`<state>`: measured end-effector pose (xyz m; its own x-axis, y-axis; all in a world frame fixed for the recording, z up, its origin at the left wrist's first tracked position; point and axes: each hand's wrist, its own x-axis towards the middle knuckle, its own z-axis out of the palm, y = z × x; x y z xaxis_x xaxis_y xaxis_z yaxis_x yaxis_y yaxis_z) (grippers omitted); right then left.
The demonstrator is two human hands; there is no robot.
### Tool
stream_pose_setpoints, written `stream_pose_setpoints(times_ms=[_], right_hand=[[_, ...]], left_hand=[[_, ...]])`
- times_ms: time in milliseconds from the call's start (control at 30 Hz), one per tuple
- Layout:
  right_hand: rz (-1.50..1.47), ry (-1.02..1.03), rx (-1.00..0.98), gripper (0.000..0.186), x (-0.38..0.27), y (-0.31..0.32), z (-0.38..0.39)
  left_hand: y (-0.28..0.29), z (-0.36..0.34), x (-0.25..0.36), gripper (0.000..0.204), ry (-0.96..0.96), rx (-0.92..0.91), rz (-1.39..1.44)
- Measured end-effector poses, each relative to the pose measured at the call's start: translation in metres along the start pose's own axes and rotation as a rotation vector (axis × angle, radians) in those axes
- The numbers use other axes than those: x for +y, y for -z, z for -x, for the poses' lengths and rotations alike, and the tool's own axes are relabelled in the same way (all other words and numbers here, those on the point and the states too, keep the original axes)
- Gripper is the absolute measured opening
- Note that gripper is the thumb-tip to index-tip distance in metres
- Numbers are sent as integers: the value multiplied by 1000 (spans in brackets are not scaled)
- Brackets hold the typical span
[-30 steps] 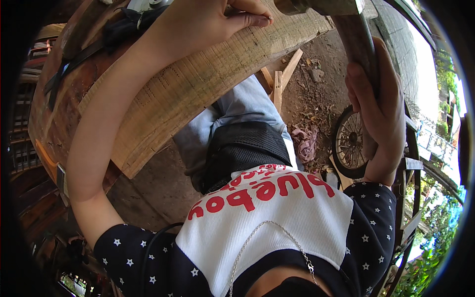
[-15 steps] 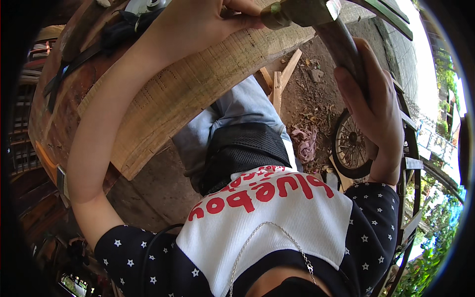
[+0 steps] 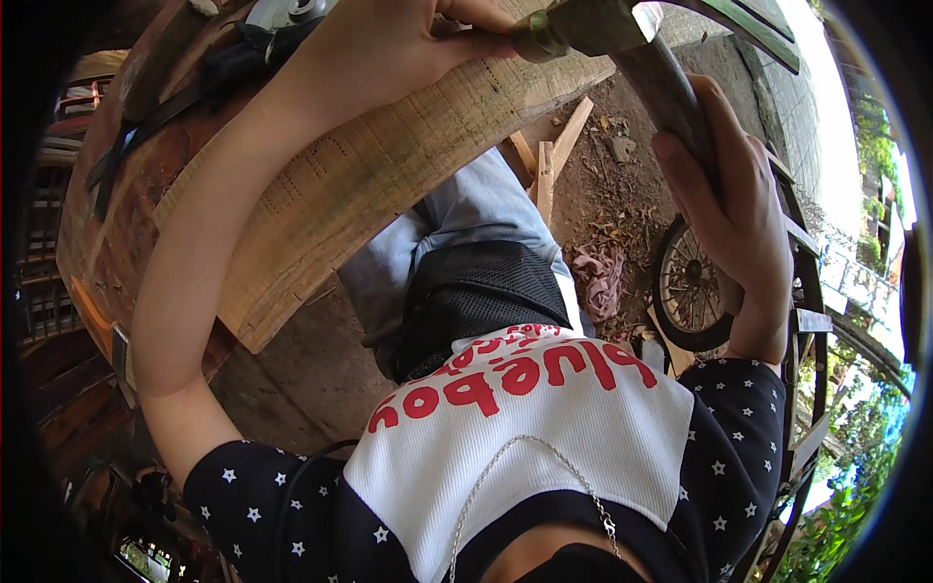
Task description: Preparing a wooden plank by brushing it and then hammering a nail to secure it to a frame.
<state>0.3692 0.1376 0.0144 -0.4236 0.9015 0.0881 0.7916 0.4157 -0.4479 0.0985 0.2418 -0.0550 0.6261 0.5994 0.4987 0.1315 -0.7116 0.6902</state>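
A claw hammer [image 3: 595,27] spans the top of the view, its metal head over the edge of a long wooden board [image 3: 369,175]. My right hand [image 3: 734,199] is wrapped round the hammer's dark handle. The claw points right and the striking face points left. At the board's upper part, my left hand [image 3: 408,44] is closed, thumb and fingers pinched together right beside the striking face. Whatever sits between those fingertips is hidden. Rows of small dark marks run across the board's surface.
The board lies on a reddish-brown wooden surface [image 3: 112,233] at left, with a dark strap and black cloth [image 3: 243,63] on it. Below right are wood pieces [image 3: 554,160], a pink rag [image 3: 600,282] and a spoked wheel [image 3: 688,282] on leaf-strewn ground.
The hammer head has shifted slightly left and down, with my right hand moving a little along with it. My left hand and the board look the same.
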Motion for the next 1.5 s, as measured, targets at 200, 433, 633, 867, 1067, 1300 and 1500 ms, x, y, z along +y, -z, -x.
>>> stream_pose_setpoints(times_ms=[200,433,633,867,1067,1300,1500], right_hand=[[-65,-89,9,38,2,1,7],[-254,-318,95,36,26,-36,11],[-613,-516,89,46,35,-57,19],[-917,-575,196,40,22,-55,24],[-1420,-684,137,43,43,-71,22],[-1483,-554,143,42,63,-88,25],[-1540,-486,158,46,70,-102,28]], left_hand=[[0,-1,-3,23,10,-16,-47],[-6,6,-6,21,86,-39,-16],[-8,5,-16,15,167,153,463],[4,-16,19,15,516,112,323],[5,-51,28,25,430,27,51],[2,-43,26,21,593,-34,32],[-9,-28,13,15,354,-32,68]])
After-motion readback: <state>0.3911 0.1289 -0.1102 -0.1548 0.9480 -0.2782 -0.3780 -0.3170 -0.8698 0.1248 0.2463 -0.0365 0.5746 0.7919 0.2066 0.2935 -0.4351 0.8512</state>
